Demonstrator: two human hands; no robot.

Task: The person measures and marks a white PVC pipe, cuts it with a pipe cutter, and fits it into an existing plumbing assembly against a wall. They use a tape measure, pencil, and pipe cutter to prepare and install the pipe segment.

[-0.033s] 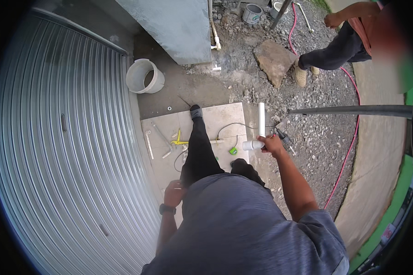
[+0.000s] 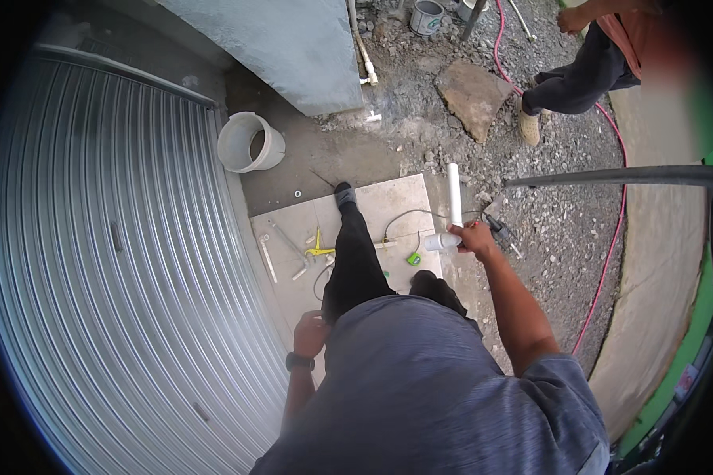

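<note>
My right hand (image 2: 474, 239) is closed around a white PVC pipe (image 2: 454, 193) at its elbow fitting (image 2: 440, 242). The pipe points away from me, while the elbow's wide end faces left. Down by my left thigh is my left hand (image 2: 310, 332), a dark watch on its wrist; its fingertips are hidden against the trousers. On the pale tiles (image 2: 408, 194) below lie a yellow tool (image 2: 319, 244), a green tape measure (image 2: 413, 259) and a thin white pipe piece (image 2: 268, 258). A corded power tool (image 2: 499, 228) lies on the gravel beyond my right hand.
A white bucket (image 2: 250, 142) stands by the ribbed metal shutter (image 2: 127, 261) on the left. A flat stone slab (image 2: 474, 99) and a red hose (image 2: 610, 269) lie on the gravel. At the upper right is another person (image 2: 582, 75), beyond a dark bar (image 2: 610, 176).
The whole view has shifted slightly. In my right hand the pipe has turned a little, tipping the elbow's wide end. The other person's legs have moved slightly.
</note>
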